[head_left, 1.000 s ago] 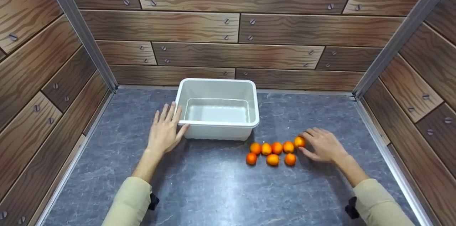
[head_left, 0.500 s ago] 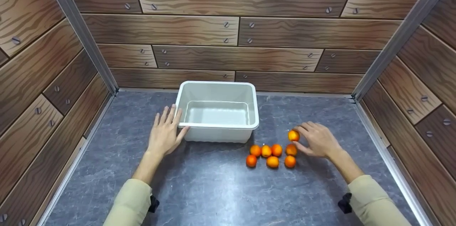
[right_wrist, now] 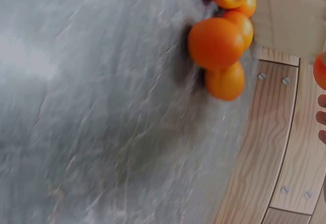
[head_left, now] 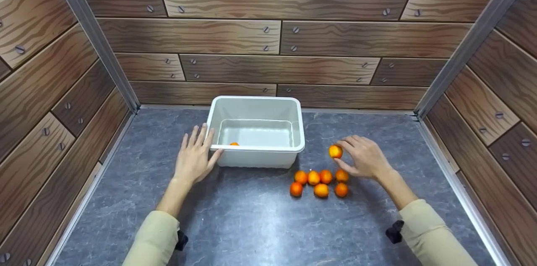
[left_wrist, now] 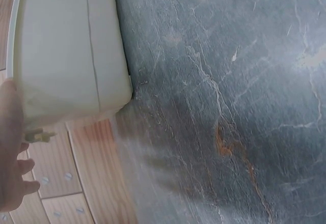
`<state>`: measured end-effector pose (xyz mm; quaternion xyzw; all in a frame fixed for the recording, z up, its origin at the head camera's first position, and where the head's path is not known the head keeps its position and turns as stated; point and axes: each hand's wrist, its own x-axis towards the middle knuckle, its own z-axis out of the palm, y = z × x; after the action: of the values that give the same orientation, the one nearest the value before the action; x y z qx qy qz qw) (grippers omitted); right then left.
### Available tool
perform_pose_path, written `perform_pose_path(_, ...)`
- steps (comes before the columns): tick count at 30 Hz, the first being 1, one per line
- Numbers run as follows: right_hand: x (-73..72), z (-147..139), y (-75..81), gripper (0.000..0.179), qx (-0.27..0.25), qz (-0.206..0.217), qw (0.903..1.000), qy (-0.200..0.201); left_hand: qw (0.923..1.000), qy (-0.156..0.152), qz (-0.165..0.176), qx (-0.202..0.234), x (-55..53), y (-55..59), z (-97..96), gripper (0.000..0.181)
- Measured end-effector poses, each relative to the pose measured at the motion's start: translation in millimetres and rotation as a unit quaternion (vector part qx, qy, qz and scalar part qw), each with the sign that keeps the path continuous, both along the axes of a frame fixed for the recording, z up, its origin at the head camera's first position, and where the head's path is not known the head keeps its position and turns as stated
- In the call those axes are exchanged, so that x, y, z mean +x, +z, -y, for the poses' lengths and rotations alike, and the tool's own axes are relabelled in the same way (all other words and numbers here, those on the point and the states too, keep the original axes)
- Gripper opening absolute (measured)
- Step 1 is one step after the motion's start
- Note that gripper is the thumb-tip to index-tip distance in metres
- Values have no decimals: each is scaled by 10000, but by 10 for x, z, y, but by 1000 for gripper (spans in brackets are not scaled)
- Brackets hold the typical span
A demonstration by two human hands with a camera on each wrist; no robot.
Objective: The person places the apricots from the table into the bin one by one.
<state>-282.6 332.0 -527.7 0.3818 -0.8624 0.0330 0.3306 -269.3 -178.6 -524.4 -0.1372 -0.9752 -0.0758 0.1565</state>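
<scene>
In the head view, a small orange (head_left: 335, 151) is pinched between the thumb and fingers of my right hand (head_left: 364, 157), lifted above the table. Its edge also shows at the right border of the right wrist view, with fingertips (right_wrist: 321, 117) below it. Several more small oranges (head_left: 321, 190) lie in two loose rows in front of that hand. My left hand (head_left: 194, 157), fingers straight and spread, rests against the left front corner of a white plastic bin (head_left: 256, 158). Inside the bin, one orange (head_left: 234, 144) peeks over the front rim, mostly hidden.
The bin stands on a grey marbled tabletop (head_left: 251, 215) near the back wall (head_left: 235, 35), which has a wood-plank print. Matching side walls and metal corner posts (head_left: 453, 39) enclose the table on the left and right.
My right hand has lifted the orange from the right end of the back row and carried it up and left. One orange has come into sight inside the bin. My left hand stays put.
</scene>
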Motion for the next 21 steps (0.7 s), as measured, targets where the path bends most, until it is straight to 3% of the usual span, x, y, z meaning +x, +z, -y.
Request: perform_pose_path(21,-185,665,233,44,-522,-75,9975,475,10000,15,-84,-8,8,-7,-7,73)
